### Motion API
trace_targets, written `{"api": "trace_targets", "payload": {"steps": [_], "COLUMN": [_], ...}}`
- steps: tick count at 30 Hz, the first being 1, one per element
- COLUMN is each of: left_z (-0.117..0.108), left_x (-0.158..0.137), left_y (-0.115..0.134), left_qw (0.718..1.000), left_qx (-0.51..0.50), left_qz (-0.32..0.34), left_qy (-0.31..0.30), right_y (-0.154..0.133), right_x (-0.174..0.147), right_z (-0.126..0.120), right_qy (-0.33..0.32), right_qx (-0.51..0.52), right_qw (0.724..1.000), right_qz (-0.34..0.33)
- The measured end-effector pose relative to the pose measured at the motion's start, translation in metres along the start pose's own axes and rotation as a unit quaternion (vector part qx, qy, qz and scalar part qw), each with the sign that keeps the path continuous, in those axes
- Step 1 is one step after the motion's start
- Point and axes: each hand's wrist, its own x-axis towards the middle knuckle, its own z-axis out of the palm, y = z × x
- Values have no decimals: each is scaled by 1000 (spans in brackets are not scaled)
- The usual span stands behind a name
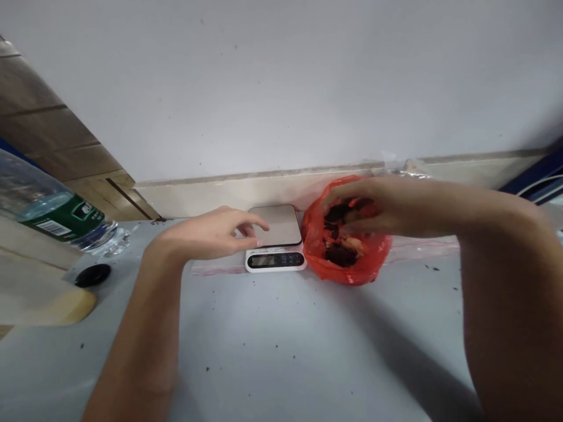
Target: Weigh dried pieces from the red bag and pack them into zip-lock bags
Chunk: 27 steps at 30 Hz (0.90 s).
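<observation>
My left hand (220,233) is over the left part of a small digital kitchen scale (279,225), with thumb and fingers apart and nothing between them. No item lies on the visible part of the scale's square plate. To the right of the scale stands an open red plastic bag (352,275) holding dark brown and paler pieces (341,254), whose kind I cannot make out. Into its mouth reaches my right hand (367,208), thumb and fingers spread apart among the pieces. Part of the bag's far side is hidden behind this hand.
A clear bottle with a green label (65,217) is at the left, near a black round lid (92,275) and a whitish object with a yellow end (73,305). A flat clear plastic bag (217,266) lies under the scale. Dark crumbs dot the grey tabletop (272,328); a wall rises behind.
</observation>
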Motion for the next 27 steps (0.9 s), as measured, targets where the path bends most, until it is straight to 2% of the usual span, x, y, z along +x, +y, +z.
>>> {"api": "trace_targets", "payload": {"steps": [2,4,7,10,14,23,27], "left_z": [-5,-8,-10,-9,-6,-4,-2], "left_x": [-4,-8,-10,-8,-3,1,3], "left_y": [-6,-12,-22,-31,-33,-30,-27], "left_qw": [1000,998,996,994,995,998,997], "left_qx": [4,9,14,17,15,14,22], "left_qz": [-30,-58,-93,-105,-101,-66,-71], "left_qy": [2,12,6,-5,-7,-16,-32], "right_y": [-16,-32,-50,-57,-58,-56,-50], "right_x": [8,24,55,79,88,68,50], "right_z": [0,7,26,48,66,49,31], "right_qy": [39,59,30,13,11,-33,-14], "right_qx": [25,29,23,-46,-80,-32,12], "right_qw": [998,996,998,998,996,999,1000], "right_qz": [-49,-65,-55,-50,-48,-5,9]}}
